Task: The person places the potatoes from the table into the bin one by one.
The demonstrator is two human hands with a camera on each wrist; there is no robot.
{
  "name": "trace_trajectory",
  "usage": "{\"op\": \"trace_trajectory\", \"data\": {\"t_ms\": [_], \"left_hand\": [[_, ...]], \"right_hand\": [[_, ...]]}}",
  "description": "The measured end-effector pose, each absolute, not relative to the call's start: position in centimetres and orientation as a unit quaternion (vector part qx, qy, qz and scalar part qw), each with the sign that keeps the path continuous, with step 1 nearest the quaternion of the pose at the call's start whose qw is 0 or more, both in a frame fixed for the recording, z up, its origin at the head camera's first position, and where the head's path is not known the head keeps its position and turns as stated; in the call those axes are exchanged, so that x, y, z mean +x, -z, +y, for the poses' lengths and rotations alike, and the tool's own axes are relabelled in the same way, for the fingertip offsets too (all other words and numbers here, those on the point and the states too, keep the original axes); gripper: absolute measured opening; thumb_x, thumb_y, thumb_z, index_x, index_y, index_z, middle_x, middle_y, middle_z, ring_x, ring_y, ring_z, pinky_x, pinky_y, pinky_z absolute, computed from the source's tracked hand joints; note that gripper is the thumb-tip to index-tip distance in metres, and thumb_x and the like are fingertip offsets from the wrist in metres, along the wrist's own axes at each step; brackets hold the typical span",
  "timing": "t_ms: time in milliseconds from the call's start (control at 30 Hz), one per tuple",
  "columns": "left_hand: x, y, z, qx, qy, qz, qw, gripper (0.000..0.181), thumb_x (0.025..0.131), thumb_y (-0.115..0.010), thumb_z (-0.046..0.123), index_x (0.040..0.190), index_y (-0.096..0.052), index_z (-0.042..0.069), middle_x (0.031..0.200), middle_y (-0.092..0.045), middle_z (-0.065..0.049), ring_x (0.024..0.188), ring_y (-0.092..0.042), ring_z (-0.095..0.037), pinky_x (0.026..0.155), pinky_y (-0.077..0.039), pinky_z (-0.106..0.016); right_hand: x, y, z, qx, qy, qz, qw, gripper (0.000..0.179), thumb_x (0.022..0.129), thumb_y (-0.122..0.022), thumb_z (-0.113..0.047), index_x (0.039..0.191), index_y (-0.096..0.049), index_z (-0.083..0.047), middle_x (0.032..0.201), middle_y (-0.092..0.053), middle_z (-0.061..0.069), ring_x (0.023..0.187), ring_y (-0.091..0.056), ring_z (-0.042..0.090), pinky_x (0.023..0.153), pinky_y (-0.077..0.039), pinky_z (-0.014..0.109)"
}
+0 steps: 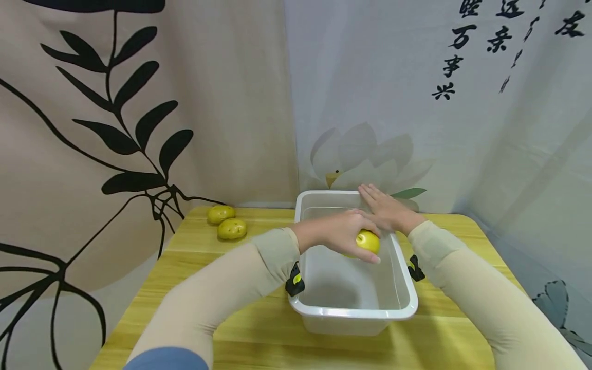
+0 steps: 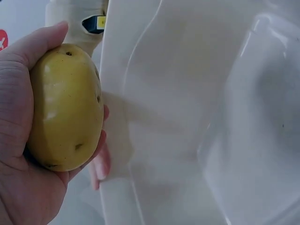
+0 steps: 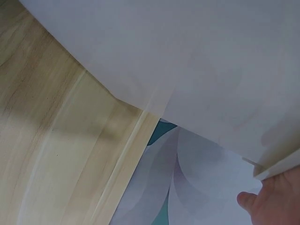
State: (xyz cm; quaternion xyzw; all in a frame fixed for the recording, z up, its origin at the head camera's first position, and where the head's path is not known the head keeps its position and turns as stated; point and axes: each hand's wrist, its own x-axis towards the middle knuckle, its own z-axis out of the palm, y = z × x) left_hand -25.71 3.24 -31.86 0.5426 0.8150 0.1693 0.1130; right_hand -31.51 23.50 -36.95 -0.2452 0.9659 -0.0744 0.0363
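While the left hand (image 1: pixel 339 232) grips an oval potato (image 2: pixel 65 110), the outstretched right hand (image 1: pixel 387 209) touches a glossy bin (image 1: pixel 356 312).

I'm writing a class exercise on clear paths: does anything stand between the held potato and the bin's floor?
Nothing visible does: the left hand holds the potato over the bin; the right hand is beyond, at the rim.

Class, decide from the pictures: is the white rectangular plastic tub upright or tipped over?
Upright. The head view shows the tub with its open top facing up, base down over the yellow wooden table.
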Motion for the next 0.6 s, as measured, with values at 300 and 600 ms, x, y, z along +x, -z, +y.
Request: {"op": "trace_trajectory", "data": {"t_ms": [300,600], "left_hand": [[-26.4,34.6,4.7,0.537,-0.200,0.807,0.140,0.052,0.082,-0.072,0.049,0.119,-0.065,0.014,0.102,-0.061,0.013,0.079,-0.055,-0.003,0.065,-0.046,-0.016],[-27.2,36.8,5.2,0.528,-0.182,0.812,0.169,0.060,0.080,-0.073,0.049,0.123,-0.065,0.008,0.090,-0.063,0.013,0.073,-0.057,-0.002,0.063,-0.047,-0.014]], "right_hand": [[-31.5,37.1,23.5,-0.243,0.078,0.966,0.040,0.087,0.096,-0.027,-0.066,0.154,-0.004,-0.006,0.160,0.000,0.012,0.146,0.004,0.032,0.114,-0.009,0.055],[-31.2,36.8,23.5,-0.238,0.069,0.968,0.042,0.086,0.097,-0.029,-0.064,0.154,-0.005,-0.004,0.160,-0.003,0.014,0.146,0.001,0.034,0.114,-0.011,0.055]]}}
